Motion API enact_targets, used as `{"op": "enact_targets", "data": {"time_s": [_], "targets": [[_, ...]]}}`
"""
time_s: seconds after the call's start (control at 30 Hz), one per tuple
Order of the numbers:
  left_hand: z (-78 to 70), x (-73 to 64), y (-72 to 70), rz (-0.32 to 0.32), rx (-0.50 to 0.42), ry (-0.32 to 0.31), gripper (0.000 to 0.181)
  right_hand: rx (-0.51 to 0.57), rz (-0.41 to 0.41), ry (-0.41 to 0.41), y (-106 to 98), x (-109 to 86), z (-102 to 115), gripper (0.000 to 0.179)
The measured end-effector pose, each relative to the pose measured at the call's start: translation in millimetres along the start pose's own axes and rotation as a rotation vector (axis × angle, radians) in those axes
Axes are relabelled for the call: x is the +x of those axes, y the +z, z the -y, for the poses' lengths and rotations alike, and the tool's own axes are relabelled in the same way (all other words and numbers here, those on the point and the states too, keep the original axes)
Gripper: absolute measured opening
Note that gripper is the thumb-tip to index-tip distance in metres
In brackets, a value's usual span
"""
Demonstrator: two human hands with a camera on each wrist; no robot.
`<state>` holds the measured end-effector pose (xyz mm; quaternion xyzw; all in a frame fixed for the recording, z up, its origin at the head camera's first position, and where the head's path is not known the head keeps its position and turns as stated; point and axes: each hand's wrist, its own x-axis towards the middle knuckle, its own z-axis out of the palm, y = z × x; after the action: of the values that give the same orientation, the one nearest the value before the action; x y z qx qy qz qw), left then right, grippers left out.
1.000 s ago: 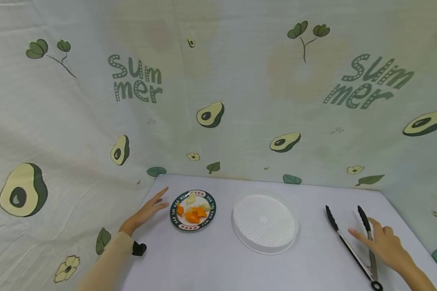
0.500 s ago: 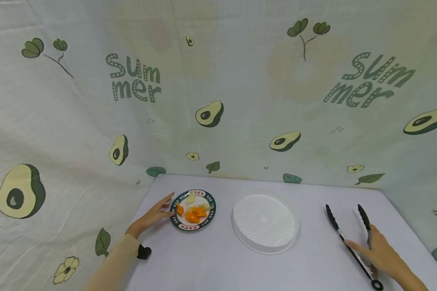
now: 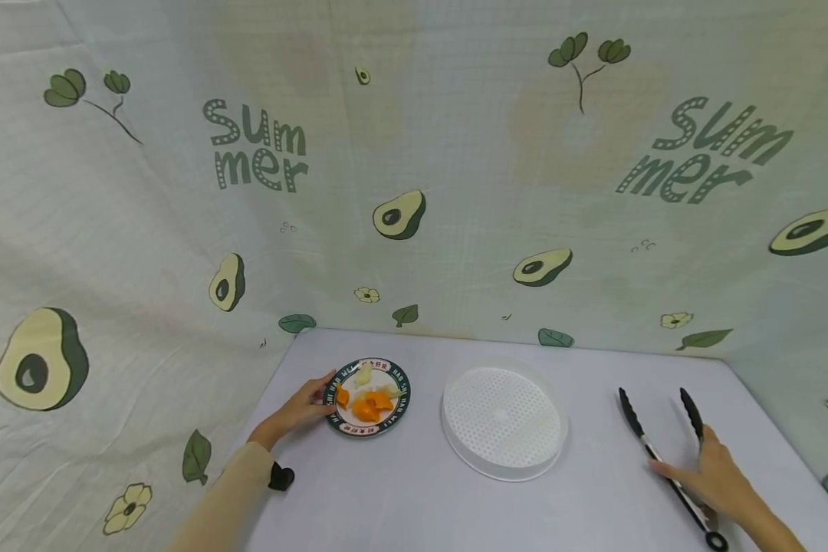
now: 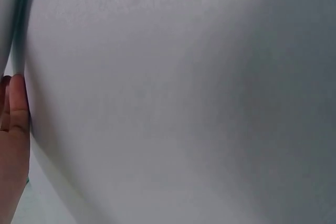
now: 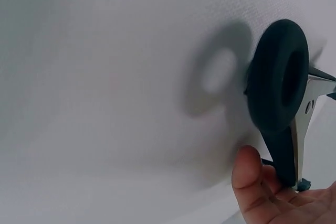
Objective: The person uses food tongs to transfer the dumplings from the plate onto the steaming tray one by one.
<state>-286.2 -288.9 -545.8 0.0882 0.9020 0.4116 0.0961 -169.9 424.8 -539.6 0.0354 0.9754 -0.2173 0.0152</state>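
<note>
The tongs [image 3: 681,493] lie on the right side of the bench [image 3: 421,491], their splayed arms making a narrow V. The black scalloped tips [image 3: 631,414] point away from the person; the long axis runs from the near edge outward, leaning slightly left. The right hand [image 3: 724,479] grasps the tongs, thumb at the left arm, covering much of the right one. In the right wrist view the black end ring [image 5: 265,77] looms large beside bright metal, the tips out of view.

The left hand [image 3: 297,410] grips the left rim of the plate [image 3: 391,421]; its underlying fingers are hard to make out, and the left wrist view catches only a sliver of plate at its edge. The plate is round, white with a dark green lettered border, bearing orange pieces [image 3: 367,408] and pale pieces [image 3: 363,374]. A round white perforated tray [image 3: 504,418] sits between plate and tongs.
</note>
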Motion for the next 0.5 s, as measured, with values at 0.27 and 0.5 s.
{"op": "enact_targets", "data": {"time_s": [0.27,0.5], "targets": [[-0.1,2.6,4.3,-0.023,0.063,-0.059,0.077,-0.014,-0.008,0.029,3.5,-1.0,5.8,0.131],[-3.3,5.0,4.5,-0.020,0.094,-0.088,0.078,-0.016,-0.014,0.062,3.4,-1.8,7.9,0.131]]}}
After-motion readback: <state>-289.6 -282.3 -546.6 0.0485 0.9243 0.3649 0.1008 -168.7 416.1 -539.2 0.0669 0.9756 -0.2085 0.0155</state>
